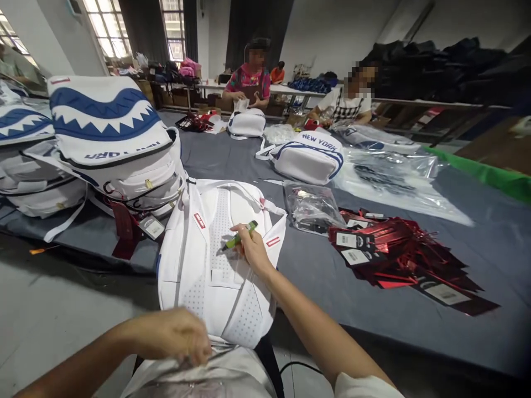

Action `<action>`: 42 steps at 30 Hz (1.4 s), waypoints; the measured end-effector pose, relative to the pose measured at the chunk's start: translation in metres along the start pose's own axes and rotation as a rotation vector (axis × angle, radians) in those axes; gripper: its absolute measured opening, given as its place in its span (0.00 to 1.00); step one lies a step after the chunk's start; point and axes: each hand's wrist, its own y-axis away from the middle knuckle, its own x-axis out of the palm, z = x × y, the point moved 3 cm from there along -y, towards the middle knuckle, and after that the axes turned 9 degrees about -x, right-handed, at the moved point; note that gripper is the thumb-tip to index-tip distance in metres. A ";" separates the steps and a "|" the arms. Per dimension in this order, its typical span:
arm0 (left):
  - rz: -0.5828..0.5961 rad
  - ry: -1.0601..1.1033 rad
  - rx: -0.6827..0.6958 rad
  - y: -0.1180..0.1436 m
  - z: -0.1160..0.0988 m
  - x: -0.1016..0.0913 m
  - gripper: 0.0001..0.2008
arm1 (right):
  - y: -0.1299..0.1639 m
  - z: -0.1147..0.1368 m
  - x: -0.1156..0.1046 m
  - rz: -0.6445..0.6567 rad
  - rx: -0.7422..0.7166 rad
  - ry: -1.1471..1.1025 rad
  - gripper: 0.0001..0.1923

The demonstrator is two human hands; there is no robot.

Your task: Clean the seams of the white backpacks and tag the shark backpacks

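Observation:
A white backpack (pixel 194 296) lies in front of me, its back panel and shoulder straps facing up, partly over the table's near edge. My right hand (pixel 254 250) rests over the middle of that panel, closed around a slim green pen-like tool (pixel 237 237) with a dark tip; its exact kind is unclear. The tip points left, close to the dotted padding. My left hand (pixel 176 334) hovers near my body at the backpack's lower left end. Motion smears its curled fingers, and I cannot make out anything in them.
White-and-blue backpacks (pixel 112 127) stand at the left, one with a tag (pixel 151 226). To the right are red hang tags (pixel 390 249), a clear plastic bag (pixel 313 207) and plastic sheeting (pixel 398 182). A "New York" bag (pixel 309 157) sits farther back. Two people work across the grey-covered table (pixel 302 265).

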 end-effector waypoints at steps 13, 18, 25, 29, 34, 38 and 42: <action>-0.789 -0.762 0.574 -0.074 0.087 0.077 0.19 | 0.089 -0.027 -0.053 -0.389 -0.534 1.065 0.23; -0.661 -0.697 0.763 -0.119 -0.009 0.010 0.14 | 0.066 -0.048 -0.063 -0.566 -0.453 1.165 0.15; -0.461 -0.928 0.669 -0.228 -0.096 -0.049 0.15 | 0.076 -0.058 -0.061 -0.595 -0.515 1.096 0.16; -0.036 -0.954 0.664 -0.196 -0.079 -0.030 0.18 | 0.074 -0.064 -0.059 -0.617 -0.548 1.041 0.17; -0.203 -1.065 0.778 -0.209 -0.096 -0.039 0.10 | 0.071 -0.069 -0.057 -0.634 -0.553 0.995 0.18; -0.254 -1.185 0.777 -0.253 -0.106 -0.045 0.15 | 0.073 -0.069 -0.057 -0.632 -0.546 0.987 0.19; -0.142 -1.216 0.803 -0.255 -0.101 -0.036 0.17 | 0.076 -0.069 -0.055 -0.624 -0.566 0.964 0.24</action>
